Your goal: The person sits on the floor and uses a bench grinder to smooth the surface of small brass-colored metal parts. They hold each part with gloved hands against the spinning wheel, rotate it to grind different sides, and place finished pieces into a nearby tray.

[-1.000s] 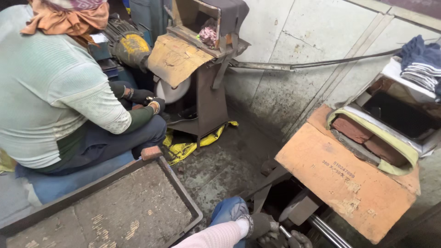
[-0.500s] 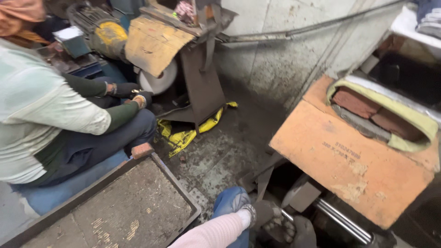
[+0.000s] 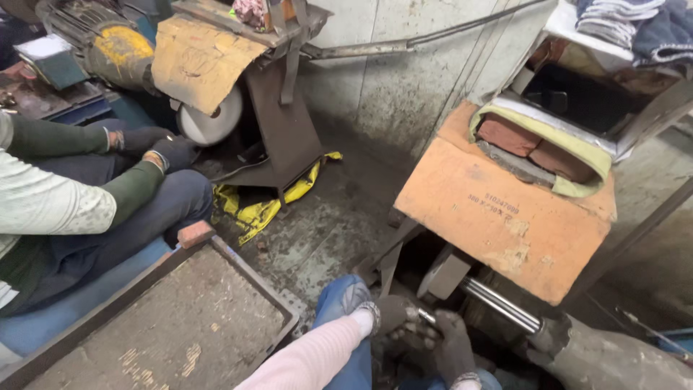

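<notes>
Down at six o'clock, both gloved hands together on a thin metal piece [image 3: 426,316]: left hand [image 3: 395,323] in a dirty grey glove, fingers curled and clamped around the near end; right hand [image 3: 453,347] just beside it at five o'clock, fingers bent over the same piece, though too grimy and dark to tell how tightly closed. Piece mostly hidden by the gloves, only a short bright stub showing between them, pointing toward a polished steel shaft [image 3: 499,303] at four o'clock under an orange cardboard guard [image 3: 505,217]. Probably stiff, hard metal, light for its slim size, likely slick where polished and gritty where not; best taken near both ends with a firm wrap, well back from the shaft. Pink sleeve [image 3: 310,357] and blue-jeaned knee [image 3: 343,300] close below.

At nine o'clock, a co-worker's gloved hands [image 3: 155,148] held near a white buffing wheel [image 3: 211,123] at eleven o'clock, under a second cardboard guard [image 3: 202,61], with a yellow motor [image 3: 108,43] beside it. Yellow sheet [image 3: 260,209] on the floor near centre; metal tray [image 3: 166,325] at seven o'clock; folded cloths [image 3: 635,25] at one o'clock.
</notes>
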